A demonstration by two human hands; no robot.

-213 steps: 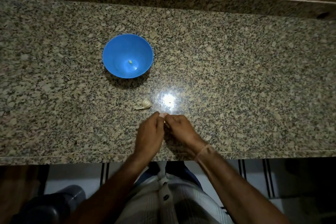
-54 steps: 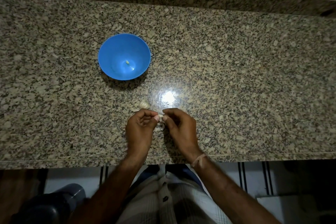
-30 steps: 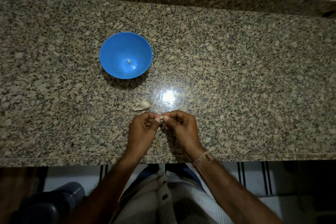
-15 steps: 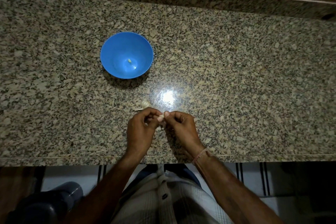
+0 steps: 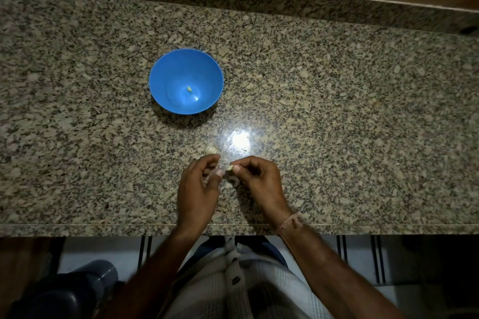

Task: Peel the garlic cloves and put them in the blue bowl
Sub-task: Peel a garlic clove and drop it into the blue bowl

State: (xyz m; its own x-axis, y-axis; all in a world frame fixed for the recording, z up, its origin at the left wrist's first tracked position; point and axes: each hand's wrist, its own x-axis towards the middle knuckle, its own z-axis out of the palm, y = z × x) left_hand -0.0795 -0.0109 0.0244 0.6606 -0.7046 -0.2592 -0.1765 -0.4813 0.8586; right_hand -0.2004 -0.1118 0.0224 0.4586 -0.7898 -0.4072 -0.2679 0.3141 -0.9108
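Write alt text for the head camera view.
Over a granite counter, the right hand pinches a small garlic clove, the left hand curled close beside it. Beyond them lie a piece of garlic bulb and a blue bowl holding one peeled clove.

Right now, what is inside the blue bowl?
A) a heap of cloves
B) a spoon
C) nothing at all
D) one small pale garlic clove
D: a single pale garlic clove lies near the bottom of the blue bowl, with nothing else in it.
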